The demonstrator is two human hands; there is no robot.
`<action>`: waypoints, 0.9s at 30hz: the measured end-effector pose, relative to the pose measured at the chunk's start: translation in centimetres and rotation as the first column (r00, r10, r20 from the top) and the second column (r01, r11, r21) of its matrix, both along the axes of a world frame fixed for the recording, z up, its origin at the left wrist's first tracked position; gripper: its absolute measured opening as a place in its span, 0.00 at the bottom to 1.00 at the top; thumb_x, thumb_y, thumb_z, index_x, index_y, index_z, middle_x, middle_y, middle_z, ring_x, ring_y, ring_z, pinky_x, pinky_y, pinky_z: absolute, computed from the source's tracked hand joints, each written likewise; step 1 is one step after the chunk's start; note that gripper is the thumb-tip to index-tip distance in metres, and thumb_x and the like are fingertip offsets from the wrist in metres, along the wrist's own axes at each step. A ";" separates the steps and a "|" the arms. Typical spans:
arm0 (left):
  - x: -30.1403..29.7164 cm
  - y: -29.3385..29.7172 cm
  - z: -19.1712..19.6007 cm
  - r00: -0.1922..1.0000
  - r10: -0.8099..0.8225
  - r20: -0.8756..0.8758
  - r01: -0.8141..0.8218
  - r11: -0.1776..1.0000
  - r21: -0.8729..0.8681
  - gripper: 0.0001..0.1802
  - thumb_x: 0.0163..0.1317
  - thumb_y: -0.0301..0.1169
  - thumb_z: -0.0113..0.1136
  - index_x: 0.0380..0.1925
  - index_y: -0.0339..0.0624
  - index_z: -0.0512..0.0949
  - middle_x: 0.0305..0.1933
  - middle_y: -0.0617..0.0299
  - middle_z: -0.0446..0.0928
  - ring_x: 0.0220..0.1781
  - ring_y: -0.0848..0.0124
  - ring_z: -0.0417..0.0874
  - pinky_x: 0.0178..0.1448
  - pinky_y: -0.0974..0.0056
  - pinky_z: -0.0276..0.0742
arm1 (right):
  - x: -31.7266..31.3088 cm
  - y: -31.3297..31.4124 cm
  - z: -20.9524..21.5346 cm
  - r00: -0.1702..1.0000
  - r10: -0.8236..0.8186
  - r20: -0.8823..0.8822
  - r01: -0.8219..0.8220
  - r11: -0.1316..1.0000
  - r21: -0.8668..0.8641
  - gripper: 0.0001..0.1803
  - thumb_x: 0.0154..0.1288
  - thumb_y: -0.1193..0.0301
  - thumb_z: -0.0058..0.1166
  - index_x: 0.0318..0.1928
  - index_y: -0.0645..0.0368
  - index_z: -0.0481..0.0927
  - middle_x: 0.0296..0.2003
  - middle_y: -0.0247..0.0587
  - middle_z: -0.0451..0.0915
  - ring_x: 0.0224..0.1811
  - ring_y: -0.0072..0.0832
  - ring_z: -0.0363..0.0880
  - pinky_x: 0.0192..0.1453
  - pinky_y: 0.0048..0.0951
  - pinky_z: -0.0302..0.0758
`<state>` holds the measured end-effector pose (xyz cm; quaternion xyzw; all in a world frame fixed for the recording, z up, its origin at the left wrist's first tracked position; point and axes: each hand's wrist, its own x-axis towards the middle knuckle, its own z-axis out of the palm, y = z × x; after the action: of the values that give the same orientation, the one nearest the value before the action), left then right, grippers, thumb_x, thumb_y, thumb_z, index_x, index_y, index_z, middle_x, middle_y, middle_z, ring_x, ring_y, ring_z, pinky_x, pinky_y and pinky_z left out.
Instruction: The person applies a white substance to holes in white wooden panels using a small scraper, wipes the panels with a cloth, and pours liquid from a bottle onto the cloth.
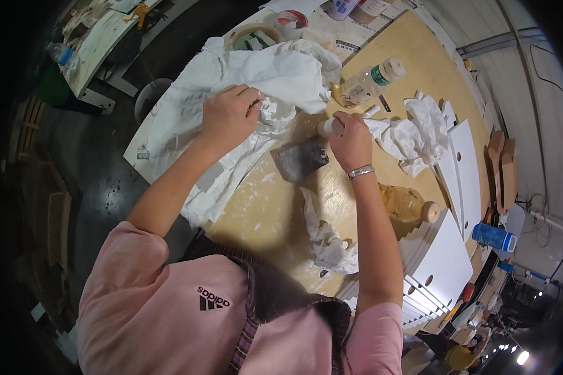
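My left hand (231,112) is closed, its fingertips pinching a crumpled bit of white cloth (270,110) at the edge of a large white cloth (263,69). To the right, my right hand (351,142) grips a small white cylinder with a rounded end (329,127); the fingers hide part of it. Between and just below the hands lies a dark grey block (300,161) on the yellowish board (250,200). A clear bottle with a green label (369,81) lies tilted beyond my right hand. Beside that hand is another crumpled white cloth (419,134).
A bottle of yellow liquid (403,203) lies right of my right forearm. Crumpled white paper (331,247) is near my body. Stacked white panels (438,262) fill the right side. A round tub (255,39) and a tape roll (291,20) stand at the back.
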<state>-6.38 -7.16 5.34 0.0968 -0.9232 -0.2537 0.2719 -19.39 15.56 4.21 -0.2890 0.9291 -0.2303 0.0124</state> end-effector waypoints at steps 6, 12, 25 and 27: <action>0.3 -0.3 -0.9 0.991 0.047 0.129 -0.060 0.993 0.103 0.04 0.55 0.29 0.61 0.32 0.48 0.80 0.31 0.60 0.82 0.33 0.56 0.83 0.36 0.54 0.77 | 0.5 -0.4 0.6 0.996 0.074 0.046 -0.073 0.997 -0.021 0.19 0.51 0.71 0.61 0.46 0.61 0.82 0.38 0.53 0.80 0.41 0.50 0.81 0.47 0.40 0.77; -0.9 -0.5 -1.0 0.985 -0.006 0.171 0.007 1.000 -0.002 0.05 0.58 0.34 0.59 0.33 0.50 0.81 0.30 0.59 0.83 0.34 0.55 0.83 0.37 0.52 0.77 | 0.4 -0.9 0.4 0.998 -0.058 0.019 0.056 0.992 0.113 0.19 0.51 0.56 0.65 0.35 0.58 0.81 0.37 0.52 0.79 0.39 0.48 0.80 0.44 0.45 0.77; -1.5 -0.9 -1.4 0.970 -0.043 0.239 0.048 0.999 -0.016 0.10 0.59 0.39 0.61 0.38 0.50 0.81 0.30 0.61 0.83 0.33 0.57 0.83 0.38 0.54 0.76 | 1.7 -1.4 1.2 0.999 0.031 -0.020 -0.029 0.996 0.086 0.21 0.51 0.67 0.65 0.47 0.60 0.82 0.40 0.51 0.80 0.42 0.47 0.80 0.47 0.41 0.77; -0.8 -1.1 -1.0 0.963 -0.026 0.267 0.008 0.998 0.065 0.11 0.59 0.39 0.59 0.39 0.48 0.81 0.32 0.57 0.83 0.37 0.54 0.83 0.42 0.50 0.75 | 3.9 -2.2 2.1 0.916 0.054 -0.397 -0.060 0.998 -0.002 0.14 0.54 0.68 0.62 0.42 0.55 0.80 0.36 0.47 0.77 0.37 0.45 0.79 0.42 0.44 0.78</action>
<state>-7.16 -8.29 4.32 0.1308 -0.9437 -0.2700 0.1393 -15.52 13.31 6.29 -0.3566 0.9020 -0.1731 -0.1714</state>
